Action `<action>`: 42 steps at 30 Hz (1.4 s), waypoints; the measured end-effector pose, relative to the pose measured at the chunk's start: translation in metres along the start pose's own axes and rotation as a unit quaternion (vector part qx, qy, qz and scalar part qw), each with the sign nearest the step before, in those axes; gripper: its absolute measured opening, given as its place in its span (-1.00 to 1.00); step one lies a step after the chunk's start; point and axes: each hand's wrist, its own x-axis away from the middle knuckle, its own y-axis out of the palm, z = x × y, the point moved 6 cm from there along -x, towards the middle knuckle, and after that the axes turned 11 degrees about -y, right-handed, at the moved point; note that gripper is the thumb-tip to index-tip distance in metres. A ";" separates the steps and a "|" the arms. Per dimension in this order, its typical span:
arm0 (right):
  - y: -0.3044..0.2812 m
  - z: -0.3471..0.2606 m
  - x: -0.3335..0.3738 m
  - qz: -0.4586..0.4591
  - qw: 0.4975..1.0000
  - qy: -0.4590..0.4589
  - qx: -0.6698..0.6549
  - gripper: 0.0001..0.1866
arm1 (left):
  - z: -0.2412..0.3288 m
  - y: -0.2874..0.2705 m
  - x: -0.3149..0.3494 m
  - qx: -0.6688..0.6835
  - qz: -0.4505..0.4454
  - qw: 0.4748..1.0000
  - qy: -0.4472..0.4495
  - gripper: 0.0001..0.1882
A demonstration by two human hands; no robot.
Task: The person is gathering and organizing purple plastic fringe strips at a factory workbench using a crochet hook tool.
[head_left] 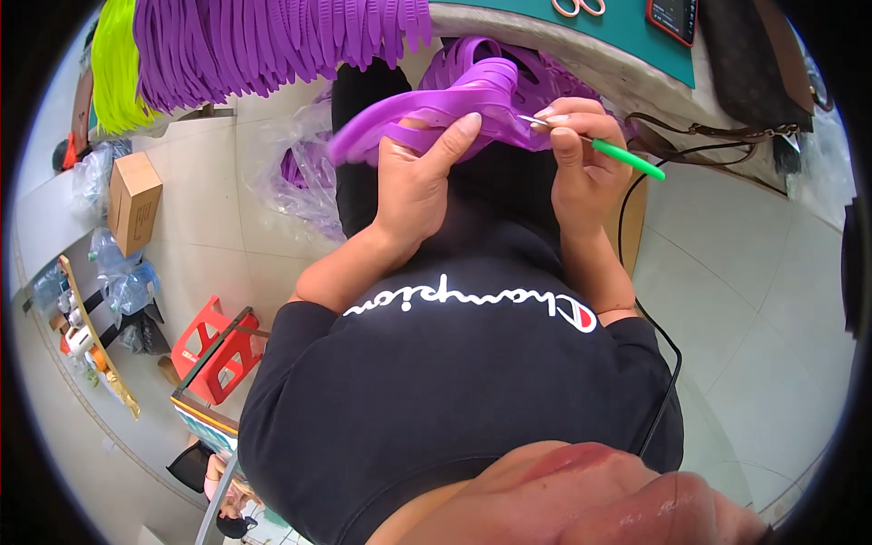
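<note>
My left hand (pixel 413 186) is closed on a soft purple rubbery strap piece (pixel 490 104), its thumb pressed on top. Part of the piece stretches out to the left and looks smeared by motion. On the other side, my right hand (pixel 586 168) pinches a slim tool with a green handle (pixel 629 159). The tool's thin metal tip touches or lies just over the right end of the piece. Its exact kind does not show clearly. More purple rubbery pieces (pixel 554 77) lie just beyond my hands, partly hidden by them.
A thick row of purple straps (pixel 282 45) hangs over the table edge, beside yellow-green ones (pixel 116 68). Scissors (pixel 579 11) and a phone (pixel 673 18) lie on a green mat (pixel 627 45). A plastic bag (pixel 313 195), carton (pixel 134 200) and red stool (pixel 213 354) stand left; a black cable (pixel 623 222) hangs right.
</note>
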 end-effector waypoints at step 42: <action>0.024 0.031 -0.009 -0.112 0.973 0.201 -0.023 -0.73 | 0.007 -0.004 0.001 -0.072 0.040 0.993 0.082 -0.76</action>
